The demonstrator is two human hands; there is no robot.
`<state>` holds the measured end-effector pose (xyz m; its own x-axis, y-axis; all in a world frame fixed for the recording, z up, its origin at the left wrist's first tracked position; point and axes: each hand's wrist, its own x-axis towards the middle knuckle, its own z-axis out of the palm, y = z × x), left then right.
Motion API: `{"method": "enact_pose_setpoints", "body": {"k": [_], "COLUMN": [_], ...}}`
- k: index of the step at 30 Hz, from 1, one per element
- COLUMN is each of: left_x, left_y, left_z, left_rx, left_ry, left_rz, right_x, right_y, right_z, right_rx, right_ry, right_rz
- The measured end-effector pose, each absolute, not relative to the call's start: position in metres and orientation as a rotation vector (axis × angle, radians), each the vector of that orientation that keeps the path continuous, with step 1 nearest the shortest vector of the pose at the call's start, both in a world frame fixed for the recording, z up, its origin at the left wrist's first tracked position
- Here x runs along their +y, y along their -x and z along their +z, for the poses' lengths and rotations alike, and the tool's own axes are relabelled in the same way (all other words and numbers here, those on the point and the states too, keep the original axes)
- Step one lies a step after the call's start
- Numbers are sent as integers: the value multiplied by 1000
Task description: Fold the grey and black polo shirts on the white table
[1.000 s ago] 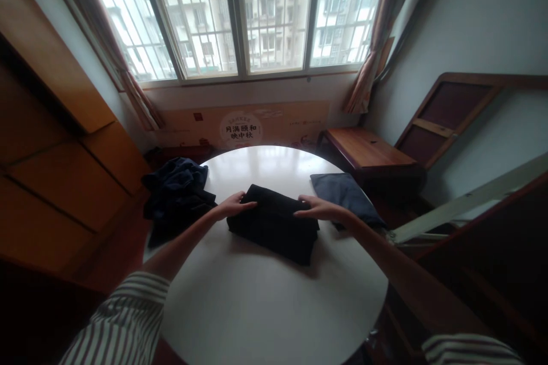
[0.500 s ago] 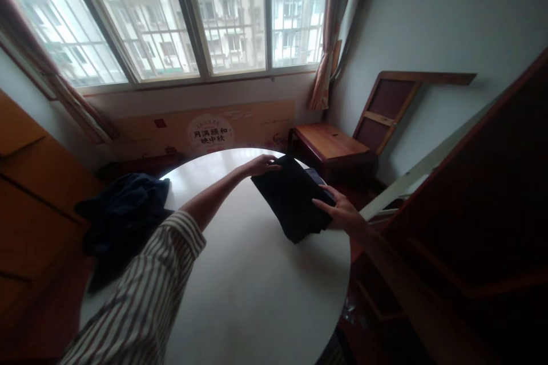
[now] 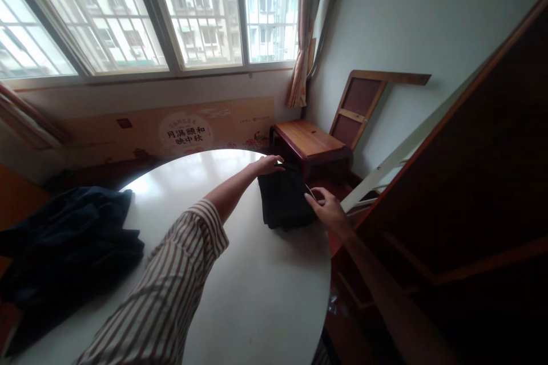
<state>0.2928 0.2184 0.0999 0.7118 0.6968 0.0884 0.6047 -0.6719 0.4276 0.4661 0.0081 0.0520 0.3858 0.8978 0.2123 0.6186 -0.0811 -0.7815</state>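
Observation:
A folded black garment (image 3: 285,199) lies near the far right edge of the white round table (image 3: 252,296). My left hand (image 3: 269,165) is at its far left corner, thumb and fingers closed around the edge; part of the grip is hidden. With thumb and fingers, my right hand (image 3: 327,208) pinches the garment's right edge. The exact kind of garment cannot be told. A crumpled dark navy garment (image 3: 77,245) lies in a heap on the left side of the table, away from both hands.
Beyond the table stands a low wooden stool or side table (image 3: 310,140), with a wooden framed panel (image 3: 359,105) leaning against the wall. A large dark wooden panel (image 3: 471,194) slants along the right. A barred window (image 3: 201,17) and a printed banner (image 3: 244,120) are ahead.
The black garment has turned slightly and sits flatter; the greyish cloth at its right edge is now covered. Both hands stay at its edges. My view has swung right.

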Motion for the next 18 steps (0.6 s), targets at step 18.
{"method": "enact_pose_setpoints", "body": {"k": [18], "left_x": [48], "left_y": [-306], "left_z": [26], "left_rx": [1292], "left_ry": [-2795], "left_rz": [612], "right_x": [163], "right_y": [-400], "right_z": [71], "right_rx": [-2376], "right_ry": [2104], "right_rz": [438]}}
